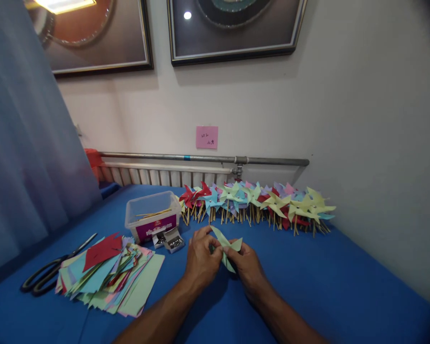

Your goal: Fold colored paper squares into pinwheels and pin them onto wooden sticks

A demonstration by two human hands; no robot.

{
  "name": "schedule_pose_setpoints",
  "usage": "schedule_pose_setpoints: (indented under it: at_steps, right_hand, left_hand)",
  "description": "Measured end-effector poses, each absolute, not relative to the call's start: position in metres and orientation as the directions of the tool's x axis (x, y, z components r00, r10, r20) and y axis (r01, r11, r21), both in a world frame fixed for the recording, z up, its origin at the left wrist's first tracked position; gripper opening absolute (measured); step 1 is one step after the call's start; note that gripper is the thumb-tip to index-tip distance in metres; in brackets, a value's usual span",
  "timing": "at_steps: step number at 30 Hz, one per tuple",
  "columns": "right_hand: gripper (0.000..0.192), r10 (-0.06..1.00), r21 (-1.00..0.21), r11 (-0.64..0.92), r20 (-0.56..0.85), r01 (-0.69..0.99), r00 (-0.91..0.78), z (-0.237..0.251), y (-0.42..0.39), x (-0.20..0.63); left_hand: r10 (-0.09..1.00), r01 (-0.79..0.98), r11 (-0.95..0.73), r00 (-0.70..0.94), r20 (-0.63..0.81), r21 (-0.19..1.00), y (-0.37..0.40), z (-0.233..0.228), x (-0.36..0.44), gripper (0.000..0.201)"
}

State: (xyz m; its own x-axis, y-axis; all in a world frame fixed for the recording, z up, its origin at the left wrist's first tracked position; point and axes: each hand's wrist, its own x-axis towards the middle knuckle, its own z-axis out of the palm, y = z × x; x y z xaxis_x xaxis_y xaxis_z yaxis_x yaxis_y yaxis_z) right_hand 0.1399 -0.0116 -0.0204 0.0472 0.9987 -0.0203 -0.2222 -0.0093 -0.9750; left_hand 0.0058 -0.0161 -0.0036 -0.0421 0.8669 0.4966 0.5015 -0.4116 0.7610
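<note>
Head view finds us with both hands pinched on one pale green paper pinwheel [220,237], held just above the middle of the table [308,286]. Our left hand [203,255] grips it between thumb and fingers; our right hand [247,265] clamps its other side, probably so the folded blades cannot spring apart. Whether a stick is behind it, we cannot tell. To our left lies a loose stack of coloured paper sheets [143,282], with scissors [58,262] beside it, seemingly within easy reach. Just past the stack, small open boxes [177,247] keep shiny metal pieces together, next to a clear plastic tub [157,228] with thin sticks [154,214] inside. Farther back, pinwheels on sticks [232,192] crowd in a row, perhaps set there to leave us working room. Behind them are a radiator [165,177] and a pink note [207,137] on the wall
</note>
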Motion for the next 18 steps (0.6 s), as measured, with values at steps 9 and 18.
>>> schedule_pose_setpoints:
  at_steps: [9,18]
  right_hand:
    - [0.043,0.993,-0.95,-0.044,-0.076,-0.31,0.093,-0.025,-0.008,0.145]
    - [0.034,0.994,-0.99,-0.003,-0.019,-0.138,0.112,-0.024,-0.008,0.145]
  left_hand:
    - [0.959,0.173,-0.184,-0.182,0.215,0.968,-0.008,-0.002,0.001,0.009]
    - [0.999,-0.05,0.051,0.018,-0.05,0.997,-0.005,-0.009,0.009,0.022]
